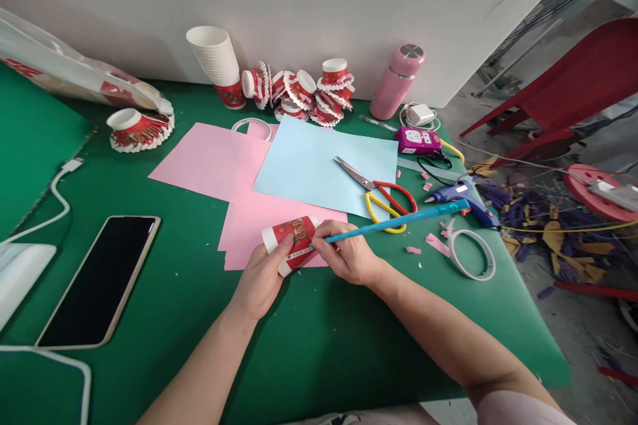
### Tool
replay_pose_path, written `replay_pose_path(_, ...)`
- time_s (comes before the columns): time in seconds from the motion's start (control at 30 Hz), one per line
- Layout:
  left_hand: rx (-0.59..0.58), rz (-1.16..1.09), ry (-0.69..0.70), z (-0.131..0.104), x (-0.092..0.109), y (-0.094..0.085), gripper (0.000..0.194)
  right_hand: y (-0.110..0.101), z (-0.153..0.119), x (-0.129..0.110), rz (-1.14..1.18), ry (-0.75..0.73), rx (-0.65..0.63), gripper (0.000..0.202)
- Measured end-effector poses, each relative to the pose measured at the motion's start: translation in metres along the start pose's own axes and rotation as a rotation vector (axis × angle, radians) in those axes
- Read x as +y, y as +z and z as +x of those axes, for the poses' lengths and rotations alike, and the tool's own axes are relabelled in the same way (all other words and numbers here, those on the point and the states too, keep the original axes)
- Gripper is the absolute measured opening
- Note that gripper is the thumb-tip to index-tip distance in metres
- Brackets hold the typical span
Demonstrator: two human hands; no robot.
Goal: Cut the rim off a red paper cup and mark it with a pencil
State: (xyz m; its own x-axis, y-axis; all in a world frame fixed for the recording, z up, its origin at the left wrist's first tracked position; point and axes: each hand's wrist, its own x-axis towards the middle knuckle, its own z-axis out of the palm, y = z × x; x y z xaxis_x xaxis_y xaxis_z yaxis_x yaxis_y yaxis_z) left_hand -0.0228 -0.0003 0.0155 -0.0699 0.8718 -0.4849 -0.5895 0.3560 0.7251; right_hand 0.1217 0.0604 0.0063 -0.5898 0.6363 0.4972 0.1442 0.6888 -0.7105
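My left hand (260,281) is closed around a red-and-white paper cup (298,234), which lies on its side above the green table. In my right hand (347,254) is a slim blue pen (386,224), its tip at the cup's printed wall. Pink paper sheets (239,229) lie under and behind the cup, with a light blue sheet (319,166) overlapping them. Scissors (371,187) with red and yellow handles rest partly on the blue sheet, blades slightly apart.
Along the wall stand stacked paper cups (214,60), several cut, frilled cups (302,89) and a pink bottle (396,83). To the right lie a glue gun (466,199), a tape roll (473,255) and paper scraps. A phone (102,279) lies at left.
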Motion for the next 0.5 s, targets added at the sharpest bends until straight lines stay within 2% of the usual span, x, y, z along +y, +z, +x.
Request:
replay_pose_path(0.33, 0.014, 0.040, 0.009, -0.0018, -0.0002, 0.0026, 0.036, 0.0014, -0.0016, 0.0014, 0.028, 0.052, 0.008, 0.007)
replay_pose_path(0.5, -0.001, 0.064, 0.018, -0.0034, -0.0031, 0.0007, 0.031, 0.0034, -0.0019, 0.0044, 0.005, 0.052, 0.039, 0.006)
